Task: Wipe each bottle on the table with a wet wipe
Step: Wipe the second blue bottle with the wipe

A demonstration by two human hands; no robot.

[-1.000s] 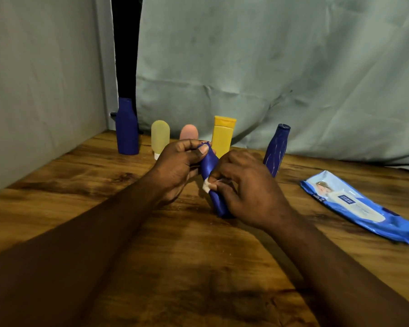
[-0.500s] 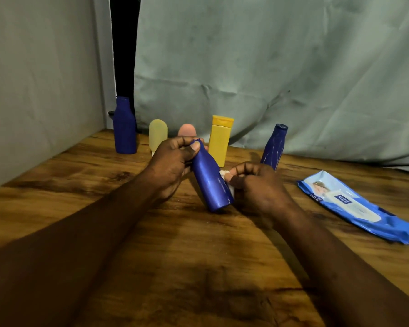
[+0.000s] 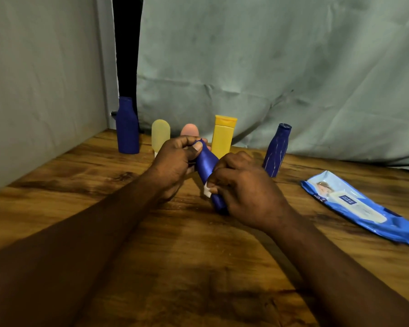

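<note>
Blue bottle (image 3: pixel 207 165), one of six, is gripped at its top by left hand (image 3: pixel 175 161) while right hand (image 3: pixel 246 192) clamps one wipe (image 3: pixel 207 191) on it.

1. The left hand (image 3: pixel 175 166) is held up, with fingers and thumb curled round the top end of a small glossy dark-blue plastic bottle (image 3: pixel 206 164).
2. The right hand (image 3: pixel 248 192), back upward, wraps the bottle's lower part. Its fingertips pinch a white wet wipe (image 3: pixel 207 191) against it.
3. The bare left forearm (image 3: pixel 92 232) and right forearm (image 3: pixel 328 267) reach in from below and converge at the middle.
</note>
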